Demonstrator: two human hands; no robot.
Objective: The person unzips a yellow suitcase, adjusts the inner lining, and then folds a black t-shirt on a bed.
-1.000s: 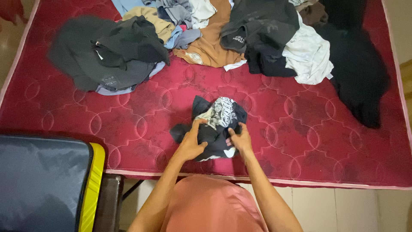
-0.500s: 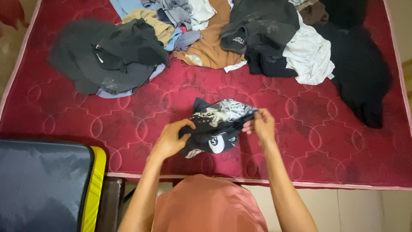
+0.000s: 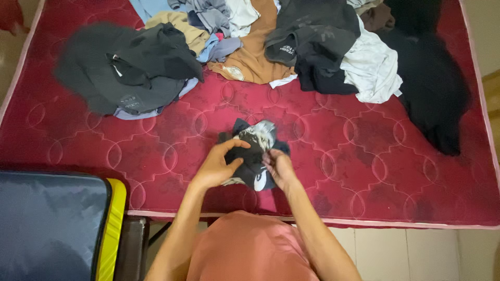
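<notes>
A small black garment with a white and grey print (image 3: 255, 151) lies bunched on the red quilted mattress (image 3: 156, 151), near its front edge. My left hand (image 3: 217, 165) grips the garment's left side, thumb on top. My right hand (image 3: 278, 167) holds its right side, fingers curled into the cloth. Both hands are close together, with the cloth folded small between them.
Heaps of clothes lie along the far side: a dark grey pile (image 3: 125, 65) at left, a tan shirt (image 3: 255, 49), a white garment (image 3: 372, 65) and a black one (image 3: 432, 83) at right. A dark suitcase with a yellow edge (image 3: 57, 224) stands at bottom left.
My hands had spread apart and lifted the garment stretched between them; now they have come together again, folding it into a smaller bundle on the mattress.
</notes>
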